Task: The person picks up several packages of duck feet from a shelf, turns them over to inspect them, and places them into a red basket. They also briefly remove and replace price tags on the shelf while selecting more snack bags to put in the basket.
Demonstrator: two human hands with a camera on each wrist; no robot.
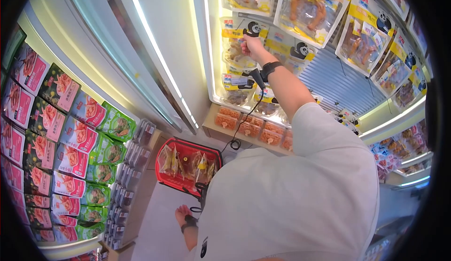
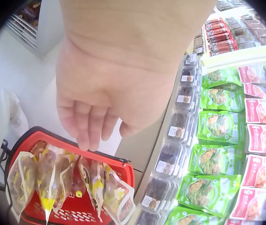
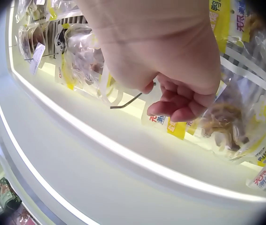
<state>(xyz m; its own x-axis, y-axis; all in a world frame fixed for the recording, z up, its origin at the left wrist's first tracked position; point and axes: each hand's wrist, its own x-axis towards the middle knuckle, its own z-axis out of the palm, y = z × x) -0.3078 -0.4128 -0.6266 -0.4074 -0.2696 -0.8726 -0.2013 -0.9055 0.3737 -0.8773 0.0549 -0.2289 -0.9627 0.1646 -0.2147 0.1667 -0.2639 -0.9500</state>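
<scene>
In the head view my right hand (image 1: 253, 47) is at the top edge of a clear and yellow panda food pack (image 1: 237, 52) hanging in the lit case. The right wrist view shows my right hand (image 3: 175, 79) with its fingers curled at the top of a pack (image 3: 158, 119), beside a metal hook (image 3: 126, 103); the hand hides part of the pack. My left hand (image 1: 182, 214) hangs low beside a red basket (image 1: 162, 174). In the left wrist view this hand (image 2: 104, 93) is relaxed and empty, above the basket (image 2: 128, 176), which holds several packs (image 2: 53, 178).
More packs (image 1: 310, 12) hang across the case, with boxes of orange food (image 1: 249, 127) below. Opposite stand rows of green bags (image 1: 115, 122), pink bags (image 1: 28, 68) and dark boxes (image 1: 134, 155). A black cable (image 1: 251, 113) runs down from the right wrist.
</scene>
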